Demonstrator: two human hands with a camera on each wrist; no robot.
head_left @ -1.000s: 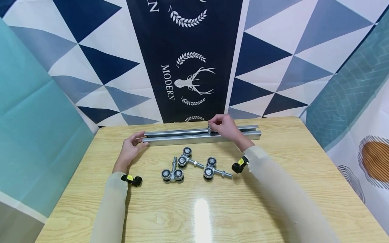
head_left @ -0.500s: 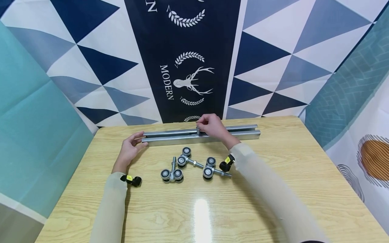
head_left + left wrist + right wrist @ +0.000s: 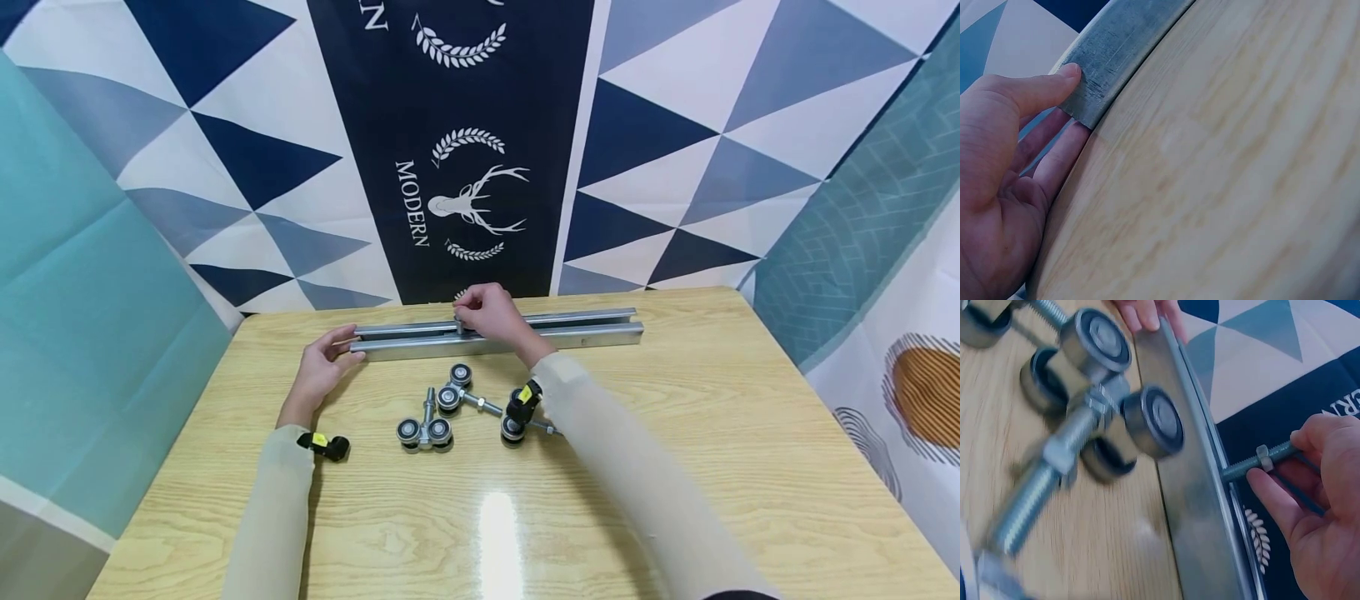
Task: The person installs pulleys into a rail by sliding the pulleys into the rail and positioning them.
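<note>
A galvanized metal track (image 3: 600,336) lies across the back of the table, slot facing up. At its left end my left hand (image 3: 318,371) grips it; in the left wrist view the thumb (image 3: 1054,87) presses the near wall and the fingers reach behind the end. My right hand (image 3: 491,315) pinches the upright threaded bolt (image 3: 1250,465) of a roller hanger, which stands in the slot left of the track's middle. A nut (image 3: 1264,457) sits partway up the bolt. Any wheels below are hidden inside the track.
Three twin-wheel roller hangers lie on the table (image 3: 390,517) in front of the track: one on the left (image 3: 425,433), one in the middle (image 3: 453,396), and one on the right (image 3: 513,430) partly covered by the right wrist camera (image 3: 523,404). A patterned cloth (image 3: 480,192) hangs behind.
My right hand has slid the bolt leftward along the slot, from right of the middle to left of it. My left hand and the track have stayed in place.
</note>
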